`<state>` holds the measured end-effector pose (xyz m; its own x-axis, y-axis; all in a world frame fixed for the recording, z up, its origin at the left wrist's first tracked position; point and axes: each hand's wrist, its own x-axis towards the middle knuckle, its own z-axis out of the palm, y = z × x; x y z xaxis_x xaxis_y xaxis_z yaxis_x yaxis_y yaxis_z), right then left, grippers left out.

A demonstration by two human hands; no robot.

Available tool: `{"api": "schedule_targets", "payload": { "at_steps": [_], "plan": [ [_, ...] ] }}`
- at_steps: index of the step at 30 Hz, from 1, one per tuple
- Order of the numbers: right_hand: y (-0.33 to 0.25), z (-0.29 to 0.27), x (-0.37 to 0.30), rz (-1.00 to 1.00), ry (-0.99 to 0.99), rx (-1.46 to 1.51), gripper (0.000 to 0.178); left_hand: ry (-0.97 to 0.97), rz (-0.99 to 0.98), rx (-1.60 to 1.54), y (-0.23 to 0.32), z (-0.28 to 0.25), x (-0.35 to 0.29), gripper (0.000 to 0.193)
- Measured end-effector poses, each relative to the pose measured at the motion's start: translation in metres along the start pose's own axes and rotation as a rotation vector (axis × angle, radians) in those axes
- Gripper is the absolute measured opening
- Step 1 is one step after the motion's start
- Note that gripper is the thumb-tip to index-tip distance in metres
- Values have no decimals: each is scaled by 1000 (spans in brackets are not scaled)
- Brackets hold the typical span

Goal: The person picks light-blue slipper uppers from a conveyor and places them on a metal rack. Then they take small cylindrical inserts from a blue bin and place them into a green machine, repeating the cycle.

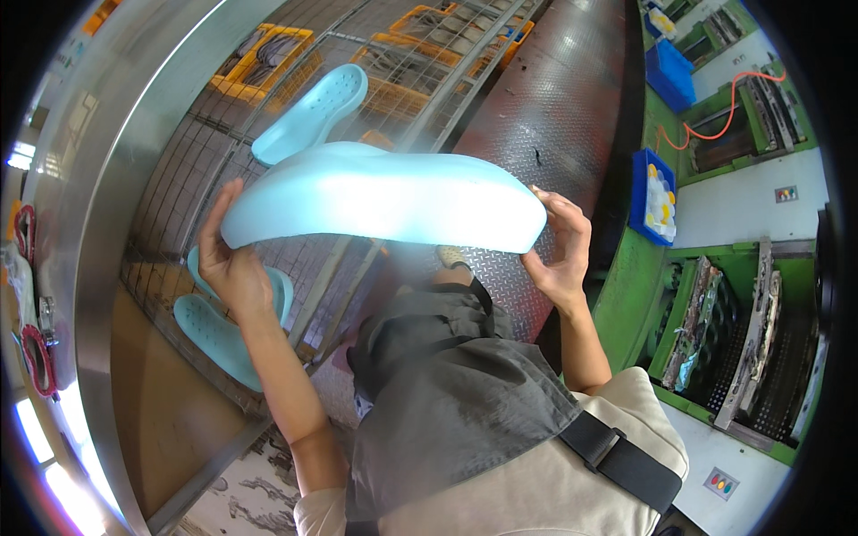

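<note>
A large, light-blue foam shoe sole (384,198) is held up sideways in front of me, its smooth curved side facing me. My left hand (234,263) is closed on its left end, thumb below and fingers behind. At the other end my right hand (563,241) pinches the tip between thumb and fingers. Behind it, a matching light-blue sole with small holes (313,112) lies on the wire rack (192,170). More light-blue soles (219,339) rest on the rack beneath my left forearm.
Yellow crates (264,67) of grey pieces stand beyond the rack. A polished metal surface (98,223) curves along my left. On the right are green machines (617,268) with open moulds (697,322), a blue bin (651,196) holding white and yellow items, and an orange hose (735,98).
</note>
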<state>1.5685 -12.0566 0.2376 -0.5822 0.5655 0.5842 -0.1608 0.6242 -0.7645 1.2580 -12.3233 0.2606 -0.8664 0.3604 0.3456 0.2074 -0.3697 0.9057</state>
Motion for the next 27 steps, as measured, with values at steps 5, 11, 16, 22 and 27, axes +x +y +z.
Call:
{"api": "schedule_targets", "payload": {
  "at_steps": [5,11,16,22,27],
  "plan": [
    [-9,-6,-8,185,-417,-168,81,66,81,138,17,39,7,39],
    [-60,-5,41,64,-476,-75,40,-223,331,389,37,79,0,51],
    [-149,1,81,-613,-402,-26,26,-180,351,724,61,74,-21,55],
    [-209,24,74,-860,-320,32,6,-124,316,839,62,77,-25,54],
    [-233,100,60,-695,589,-232,18,-100,368,775,58,69,-27,54]
  ]
}}
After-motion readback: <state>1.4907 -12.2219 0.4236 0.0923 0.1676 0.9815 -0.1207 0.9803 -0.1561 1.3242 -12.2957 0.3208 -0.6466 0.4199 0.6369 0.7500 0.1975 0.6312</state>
